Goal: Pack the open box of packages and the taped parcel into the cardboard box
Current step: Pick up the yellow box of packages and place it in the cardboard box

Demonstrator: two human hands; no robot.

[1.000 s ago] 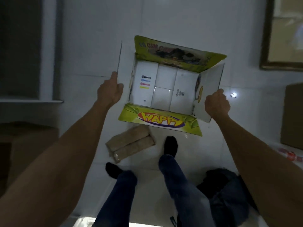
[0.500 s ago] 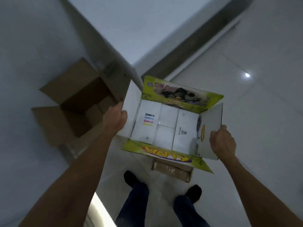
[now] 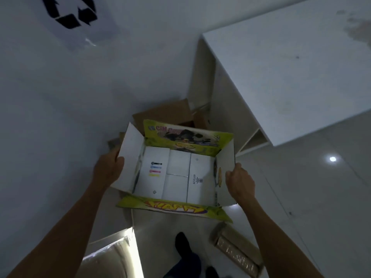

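Showing green-yellow printed flaps, open box of packages (image 3: 176, 171) sits frame centre, white packages (image 3: 178, 185) packed flat inside. Brown cardboard box (image 3: 166, 113) just behind it, partly hidden. Taped parcel (image 3: 236, 251) on pale tiled floor (image 3: 301, 197), lower right. White table (image 3: 291, 63) upper right. Left hand (image 3: 108, 167) clasps left side flap; right hand (image 3: 240, 181) clasps right side flap.

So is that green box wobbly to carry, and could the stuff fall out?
Probably a bit wobbly: the green box has loose open flaps, so both hands grip its sides. The white packs fill it snugly, so they likely won't slide unless it tips. Probably fairly heavy.
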